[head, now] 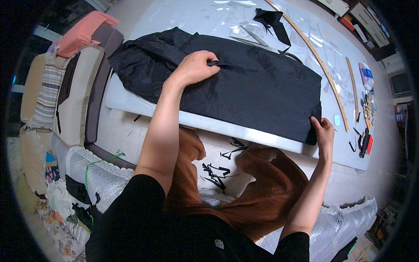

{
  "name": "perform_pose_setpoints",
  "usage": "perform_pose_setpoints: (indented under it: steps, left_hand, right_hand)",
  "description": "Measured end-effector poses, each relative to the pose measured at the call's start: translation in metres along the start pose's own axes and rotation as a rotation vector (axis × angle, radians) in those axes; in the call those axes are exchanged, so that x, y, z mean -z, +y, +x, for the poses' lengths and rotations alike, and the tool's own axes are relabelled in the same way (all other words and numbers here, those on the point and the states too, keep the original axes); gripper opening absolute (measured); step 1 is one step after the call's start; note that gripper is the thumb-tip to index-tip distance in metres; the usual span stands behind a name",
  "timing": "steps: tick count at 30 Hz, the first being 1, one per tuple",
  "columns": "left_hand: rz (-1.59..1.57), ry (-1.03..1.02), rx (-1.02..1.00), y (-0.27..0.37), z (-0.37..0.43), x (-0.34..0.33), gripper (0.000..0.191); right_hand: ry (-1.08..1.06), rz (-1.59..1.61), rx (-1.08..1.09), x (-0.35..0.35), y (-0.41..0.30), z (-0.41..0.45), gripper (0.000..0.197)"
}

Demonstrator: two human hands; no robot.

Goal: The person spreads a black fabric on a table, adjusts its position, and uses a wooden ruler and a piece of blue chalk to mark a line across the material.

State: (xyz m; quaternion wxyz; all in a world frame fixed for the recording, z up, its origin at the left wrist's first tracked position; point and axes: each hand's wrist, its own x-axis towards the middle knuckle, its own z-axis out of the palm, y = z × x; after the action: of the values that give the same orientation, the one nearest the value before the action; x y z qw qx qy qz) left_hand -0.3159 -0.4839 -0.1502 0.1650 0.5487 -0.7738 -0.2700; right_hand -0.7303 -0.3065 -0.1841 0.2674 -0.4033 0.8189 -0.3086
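Black fabric (pixel 248 88) lies spread along the near side of a white table (pixel 131 95), smooth towards the right and bunched up at the left end. Near the middle of the cloth, my left hand (pixel 198 67) pinches up a small fold between thumb and fingers. My right hand (pixel 324 131) grips the cloth's right edge at its near corner, thumb on top. Just beyond the cloth lie large scissors (pixel 252 37), their blades apart and their handles partly covered by the fabric. A black offcut (pixel 278 28) rests beside them.
A long yellow ruler (pixel 314 52) and a shorter wooden one (pixel 352 85) lie on the right. Small tools and a red box (pixel 369 144) sit near the right edge. Black scraps (pixel 216 173) litter the floor between my knees. A cushioned sofa (pixel 81 95) stands at left.
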Motion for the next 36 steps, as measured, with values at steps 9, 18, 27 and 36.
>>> perform_pose_setpoints:
  steps: [9,18,27,36]
  left_hand:
    - [0.059,-0.045,0.055,0.004,0.001,0.003,0.044]
    - [0.199,0.577,0.061,-0.038,-0.014,0.042,0.036]
    - [0.384,0.465,-0.040,-0.074,-0.034,0.039,0.056]
    - [-0.044,0.545,-0.102,-0.077,-0.008,0.051,0.024]
  right_hand:
    - [-0.067,0.095,0.094,-0.001,0.006,0.001,0.031]
    - [-0.044,-0.005,0.156,0.000,0.016,0.005,0.036]
    - [-0.072,-0.004,0.147,-0.001,0.026,0.011,0.038]
    - [-0.062,-0.032,0.184,-0.003,0.018,0.006,0.039]
